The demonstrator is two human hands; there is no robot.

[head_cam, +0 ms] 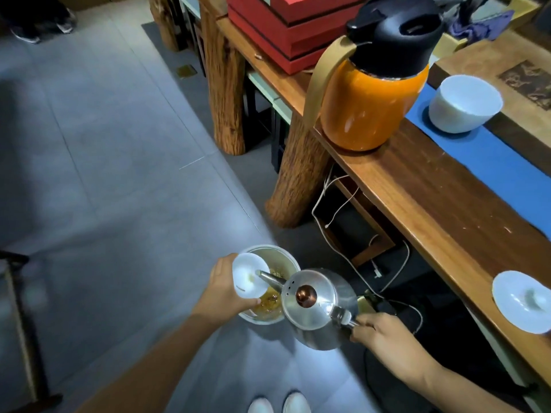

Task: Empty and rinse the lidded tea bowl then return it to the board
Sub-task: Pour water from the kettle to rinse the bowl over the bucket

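Note:
My left hand [222,289] holds a small white tea bowl [249,277], tilted, over a waste bucket [286,257] on the floor that has amber liquid and tea leaves in it. My right hand [380,332] grips the handle of a steel kettle [316,308] with a copper knob. The kettle's spout points into the white bowl. The bowl's white lid [521,301] lies on the wooden table [432,198] at the right edge.
An orange thermos [369,96] with a black top stands near the table's edge. A larger white bowl [465,104] sits on a blue runner [492,156]. Red boxes [286,28] are stacked behind. White cables [343,204] hang under the table. My shoes [280,403] show below.

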